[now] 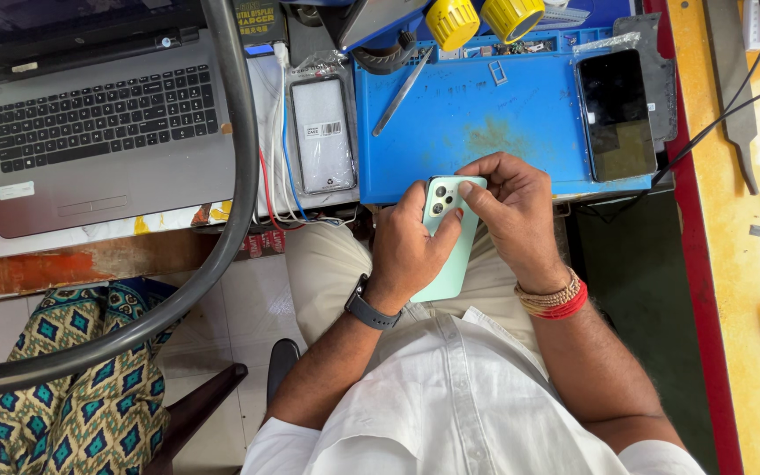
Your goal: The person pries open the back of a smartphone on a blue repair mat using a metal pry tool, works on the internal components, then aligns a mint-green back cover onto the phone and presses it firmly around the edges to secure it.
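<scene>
I hold the mint green phone (pixel 448 237) tight in my left hand (pixel 411 251) over my lap, back side up, while my right hand (pixel 512 211) pinches its top corner, so I should press softly and keep it steady

1. Bright, even daylight fills the bench; colours look vivid.
2. Shadows are soft, gathering under the bench's near edge.
3. Faint glare sits on the dark phone screen (pixel 616 114) at far right.
4. Focus is sharp throughout; the black hose (pixel 222 176) bows at left.
</scene>
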`<state>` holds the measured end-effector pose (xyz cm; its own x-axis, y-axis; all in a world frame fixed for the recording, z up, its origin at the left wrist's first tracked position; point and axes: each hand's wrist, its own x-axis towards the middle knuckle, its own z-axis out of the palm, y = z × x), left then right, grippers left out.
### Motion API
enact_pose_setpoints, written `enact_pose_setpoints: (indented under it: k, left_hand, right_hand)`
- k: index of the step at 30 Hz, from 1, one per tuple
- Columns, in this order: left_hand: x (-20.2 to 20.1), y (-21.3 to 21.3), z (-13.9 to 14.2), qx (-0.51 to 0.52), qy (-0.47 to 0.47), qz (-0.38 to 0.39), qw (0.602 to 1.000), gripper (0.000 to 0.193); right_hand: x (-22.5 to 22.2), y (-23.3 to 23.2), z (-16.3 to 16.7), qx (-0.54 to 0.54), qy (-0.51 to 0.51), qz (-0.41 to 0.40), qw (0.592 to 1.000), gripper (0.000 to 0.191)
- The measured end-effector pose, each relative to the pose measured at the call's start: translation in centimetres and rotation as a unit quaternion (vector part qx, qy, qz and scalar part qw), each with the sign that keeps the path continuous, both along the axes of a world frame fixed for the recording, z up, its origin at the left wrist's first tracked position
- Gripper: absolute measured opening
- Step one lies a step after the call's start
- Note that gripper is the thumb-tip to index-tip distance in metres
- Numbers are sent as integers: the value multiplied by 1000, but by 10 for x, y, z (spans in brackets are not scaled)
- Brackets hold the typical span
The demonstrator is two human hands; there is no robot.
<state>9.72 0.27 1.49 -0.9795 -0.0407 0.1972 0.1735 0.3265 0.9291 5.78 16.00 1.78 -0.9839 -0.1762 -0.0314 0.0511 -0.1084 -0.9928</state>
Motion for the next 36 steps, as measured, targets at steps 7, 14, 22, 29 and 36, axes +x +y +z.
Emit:
enact_pose_setpoints:
  k: [7,14,22,29,36]
  left_hand:
    - [0,5,3,-18,16,4,1000,21]
    - [-1,6,0,84,-28,-2,996,22]
    - [-13,4,-26,322,-49,3,945,33]
    - [-17,4,-45,342,-20,16,939,36]
    - [-15,10,-47,607,-52,-86,789,64]
  right_hand:
    - [-1,6,-3,-17,-4,4,1000,10]
    - [1,2,-3,-71,10,-25,997,29]
    - [32,-4,31,339,254,-70,903,64]
    - [52,-18,40,481,330,-66,810,79]
    - [47,-17,29,406,322,-49,854,76]
